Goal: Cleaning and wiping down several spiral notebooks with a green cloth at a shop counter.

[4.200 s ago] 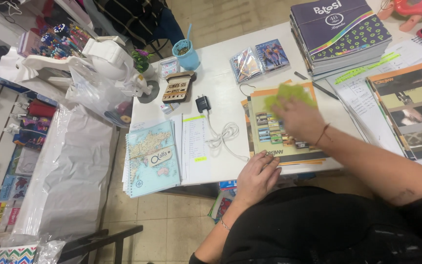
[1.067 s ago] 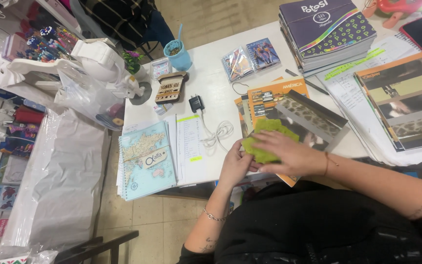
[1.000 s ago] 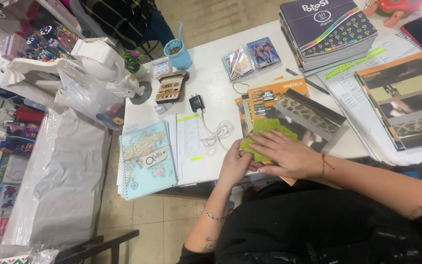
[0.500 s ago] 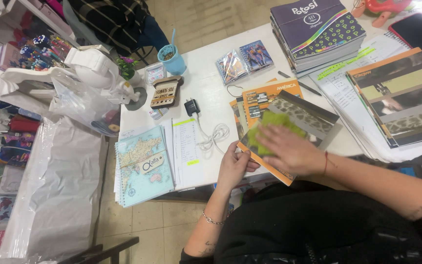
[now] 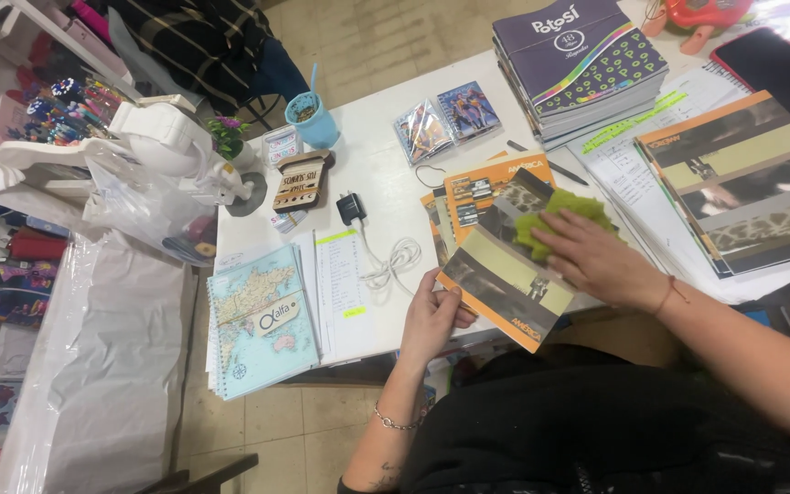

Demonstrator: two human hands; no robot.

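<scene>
My right hand (image 5: 598, 261) presses a green cloth (image 5: 555, 216) onto the cover of a notebook (image 5: 503, 284) with a dark, tan and orange cover. That notebook lies tilted on top of other orange notebooks (image 5: 484, 187) at the front of the white table (image 5: 384, 174). My left hand (image 5: 432, 317) grips the notebook's lower left edge at the table's front edge, thumb on the cover. A bracelet sits on my left wrist.
A stack of notebooks (image 5: 578, 64) stands at the back. Large notebooks (image 5: 742, 178) lie at right on papers. A map-covered spiral notebook (image 5: 260, 316), a charger with white cable (image 5: 372, 238), a blue cup (image 5: 311, 117), card packs (image 5: 445, 119) and a plastic bag (image 5: 153, 210) lie left.
The top notebook has been turned and slid toward the table's front edge. My right hand with the green cloth has moved up across its cover; my left hand still holds its edge.
</scene>
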